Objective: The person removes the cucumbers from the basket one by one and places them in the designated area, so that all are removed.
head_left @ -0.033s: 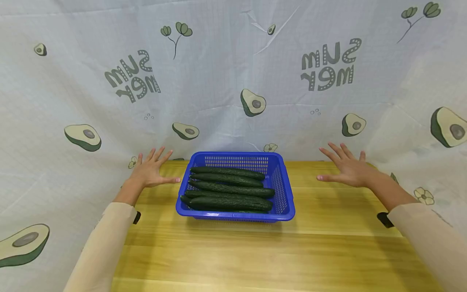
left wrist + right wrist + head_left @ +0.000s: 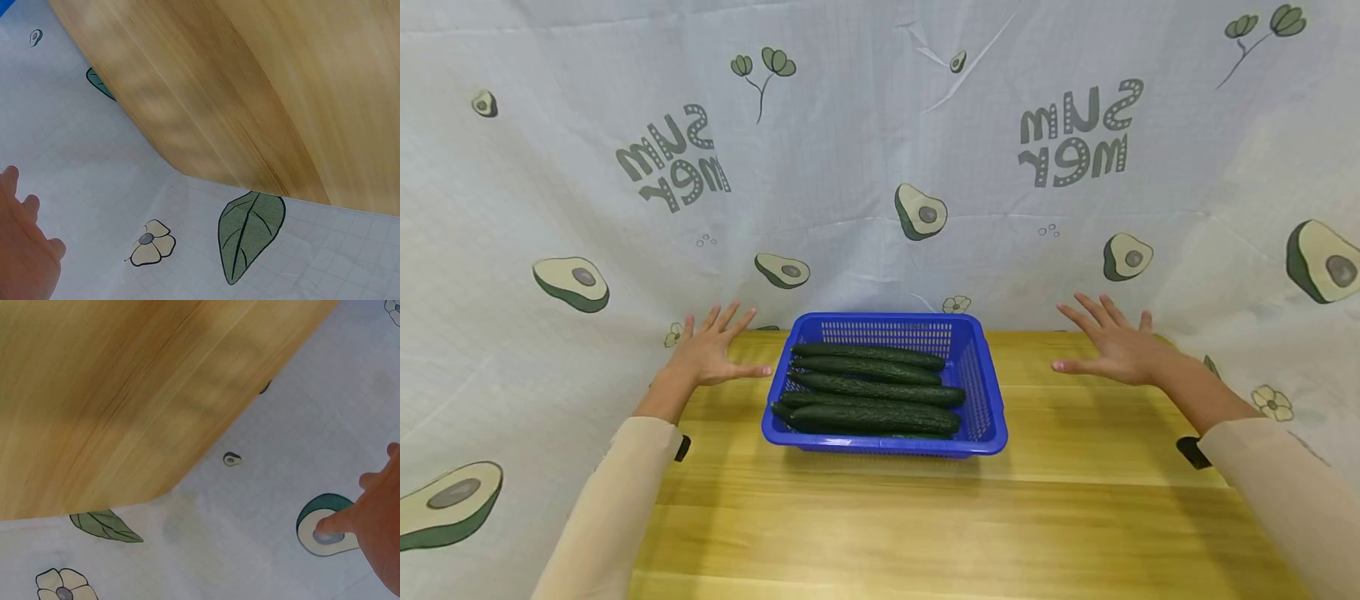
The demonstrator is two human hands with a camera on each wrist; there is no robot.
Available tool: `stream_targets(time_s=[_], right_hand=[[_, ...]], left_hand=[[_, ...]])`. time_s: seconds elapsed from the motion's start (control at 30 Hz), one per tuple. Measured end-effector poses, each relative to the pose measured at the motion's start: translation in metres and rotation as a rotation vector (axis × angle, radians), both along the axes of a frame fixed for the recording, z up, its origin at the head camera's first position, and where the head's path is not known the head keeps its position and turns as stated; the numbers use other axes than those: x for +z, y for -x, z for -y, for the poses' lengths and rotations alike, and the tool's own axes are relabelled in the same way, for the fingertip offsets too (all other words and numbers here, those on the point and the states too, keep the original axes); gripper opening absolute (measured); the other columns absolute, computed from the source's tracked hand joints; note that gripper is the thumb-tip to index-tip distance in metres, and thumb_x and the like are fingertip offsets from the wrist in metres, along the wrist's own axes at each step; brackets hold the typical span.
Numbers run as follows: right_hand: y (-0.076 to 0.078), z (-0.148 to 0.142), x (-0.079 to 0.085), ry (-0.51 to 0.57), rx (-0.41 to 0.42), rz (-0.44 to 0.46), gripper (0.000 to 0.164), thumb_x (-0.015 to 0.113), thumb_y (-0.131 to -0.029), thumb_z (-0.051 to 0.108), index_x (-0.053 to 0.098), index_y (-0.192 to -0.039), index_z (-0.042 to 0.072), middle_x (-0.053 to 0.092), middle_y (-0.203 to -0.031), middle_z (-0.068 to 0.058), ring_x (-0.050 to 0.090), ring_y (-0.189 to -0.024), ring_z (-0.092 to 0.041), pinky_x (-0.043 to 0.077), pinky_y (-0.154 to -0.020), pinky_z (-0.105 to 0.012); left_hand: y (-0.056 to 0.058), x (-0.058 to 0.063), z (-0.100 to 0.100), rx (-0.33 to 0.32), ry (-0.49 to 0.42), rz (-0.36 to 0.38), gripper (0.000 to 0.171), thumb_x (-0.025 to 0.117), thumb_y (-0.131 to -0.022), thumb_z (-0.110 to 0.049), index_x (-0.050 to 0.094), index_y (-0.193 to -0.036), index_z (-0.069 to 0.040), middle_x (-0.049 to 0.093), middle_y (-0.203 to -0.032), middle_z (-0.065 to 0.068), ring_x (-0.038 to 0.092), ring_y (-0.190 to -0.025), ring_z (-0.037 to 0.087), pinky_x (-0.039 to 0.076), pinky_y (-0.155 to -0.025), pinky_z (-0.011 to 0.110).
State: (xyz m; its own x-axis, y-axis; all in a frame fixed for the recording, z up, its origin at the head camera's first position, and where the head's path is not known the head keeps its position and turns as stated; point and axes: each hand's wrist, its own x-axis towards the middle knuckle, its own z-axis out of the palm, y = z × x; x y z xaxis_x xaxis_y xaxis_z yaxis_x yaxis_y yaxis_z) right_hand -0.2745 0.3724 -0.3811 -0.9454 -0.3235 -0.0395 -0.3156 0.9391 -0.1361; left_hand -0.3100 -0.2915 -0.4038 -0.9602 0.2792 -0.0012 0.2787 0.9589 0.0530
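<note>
A blue plastic basket (image 2: 883,444) with slotted walls stands at the back middle of the table in the head view. Several long dark green cucumbers (image 2: 876,387) lie side by side in it, roughly left to right; the lowest ones are partly hidden. Left of the basket my left hand (image 2: 706,354) is spread with fingers apart, holding nothing. On the other side, farther from the basket, my right hand (image 2: 1116,346) is spread likewise and holds nothing. Parts of the left hand (image 2: 28,250) and right hand (image 2: 375,519) show at the edges of the wrist views.
Under the basket is a wooden table (image 2: 880,525) with its back edge close to a hanging white cloth (image 2: 850,150) printed with avocados, flowers and mirrored lettering. The cloth also surrounds the table's left and right sides. A dark band (image 2: 1192,452) shows at the right wrist.
</note>
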Motion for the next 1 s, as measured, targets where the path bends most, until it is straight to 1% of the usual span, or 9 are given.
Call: stream_targets(time_s=[0.1,0.27,0.37,0.47,0.57,0.67,0.77,0.83,1.0], right_hand=[[-0.001,0.000,0.000,0.006,-0.002,-0.004,0.104,0.061,-0.090,0.066,0.007,-0.168,0.024,-0.005,-0.173,-0.017,-0.008,-0.154,-0.055,-0.005,-0.096,-0.094],[-0.001,-0.001,0.000,0.024,0.005,-0.033,0.102,0.063,-0.090,0.065,0.009,-0.168,0.025,0.001,-0.173,-0.019,-0.001,-0.154,-0.055,-0.002,-0.099,-0.092],[0.000,0.000,0.001,0.037,0.012,-0.053,0.100,0.064,-0.090,0.063,0.014,-0.167,0.024,0.006,-0.172,-0.020,0.007,-0.153,-0.056,0.002,-0.102,-0.091],[-0.001,0.004,0.002,0.066,0.024,-0.059,0.098,0.064,-0.091,0.060,0.014,-0.167,0.023,0.009,-0.171,-0.022,0.015,-0.151,-0.058,0.010,-0.105,-0.088],[-0.002,0.011,0.004,0.102,0.045,-0.061,0.097,0.064,-0.093,0.057,0.012,-0.167,0.021,0.010,-0.170,-0.024,0.021,-0.148,-0.059,0.019,-0.105,-0.085],[-0.002,0.022,0.005,0.132,0.064,-0.055,0.096,0.063,-0.094,0.056,0.011,-0.168,0.021,0.011,-0.170,-0.024,0.025,-0.147,-0.059,0.027,-0.103,-0.084],[-0.001,0.034,0.006,0.161,0.072,-0.043,0.095,0.062,-0.095,0.056,0.013,-0.167,0.020,0.013,-0.169,-0.024,0.027,-0.146,-0.059,0.031,-0.102,-0.083],[0.000,0.043,0.006,0.175,0.068,-0.036,0.095,0.061,-0.094,0.058,0.014,-0.167,0.019,0.015,-0.169,-0.023,0.029,-0.146,-0.058,0.033,-0.102,-0.081],[0.003,0.071,0.004,0.212,0.080,-0.023,0.096,0.061,-0.093,0.062,0.019,-0.166,0.016,0.021,-0.168,-0.022,0.034,-0.146,-0.054,0.034,-0.106,-0.078]], left_hand=[[0.001,-0.001,0.001,-0.004,-0.004,-0.003,0.117,0.057,-0.078,-0.086,0.013,-0.168,-0.026,0.006,-0.174,0.014,0.006,-0.158,0.047,-0.002,-0.121,0.073],[0.001,-0.003,0.004,-0.010,-0.017,-0.012,0.114,0.057,-0.079,-0.084,0.015,-0.167,-0.025,0.011,-0.173,0.015,0.012,-0.156,0.048,0.000,-0.121,0.072],[0.001,-0.005,0.005,-0.014,-0.018,-0.022,0.112,0.056,-0.081,-0.083,0.017,-0.167,-0.024,0.014,-0.172,0.017,0.016,-0.155,0.048,0.003,-0.122,0.072],[0.001,-0.007,0.004,-0.029,-0.044,-0.038,0.109,0.057,-0.082,-0.081,0.021,-0.166,-0.022,0.019,-0.171,0.018,0.020,-0.155,0.047,0.006,-0.122,0.071],[-0.001,-0.008,0.000,-0.059,-0.098,-0.043,0.103,0.059,-0.085,-0.076,0.025,-0.166,-0.021,0.023,-0.170,0.018,0.024,-0.153,0.048,0.010,-0.122,0.071],[-0.004,-0.009,-0.006,-0.079,-0.176,-0.018,0.097,0.060,-0.088,-0.070,0.025,-0.166,-0.024,0.024,-0.170,0.017,0.026,-0.152,0.050,0.017,-0.119,0.073],[-0.006,-0.011,-0.011,-0.082,-0.263,0.023,0.092,0.059,-0.091,-0.067,0.022,-0.166,-0.030,0.022,-0.171,0.014,0.026,-0.153,0.048,0.024,-0.115,0.076],[-0.008,-0.013,-0.014,-0.081,-0.315,0.038,0.091,0.059,-0.092,-0.066,0.020,-0.166,-0.031,0.022,-0.171,0.013,0.026,-0.153,0.047,0.026,-0.113,0.076],[-0.013,-0.021,-0.021,-0.085,-0.390,0.038,0.089,0.060,-0.093,-0.064,0.022,-0.166,-0.032,0.026,-0.170,0.014,0.030,-0.152,0.046,0.027,-0.114,0.074]])
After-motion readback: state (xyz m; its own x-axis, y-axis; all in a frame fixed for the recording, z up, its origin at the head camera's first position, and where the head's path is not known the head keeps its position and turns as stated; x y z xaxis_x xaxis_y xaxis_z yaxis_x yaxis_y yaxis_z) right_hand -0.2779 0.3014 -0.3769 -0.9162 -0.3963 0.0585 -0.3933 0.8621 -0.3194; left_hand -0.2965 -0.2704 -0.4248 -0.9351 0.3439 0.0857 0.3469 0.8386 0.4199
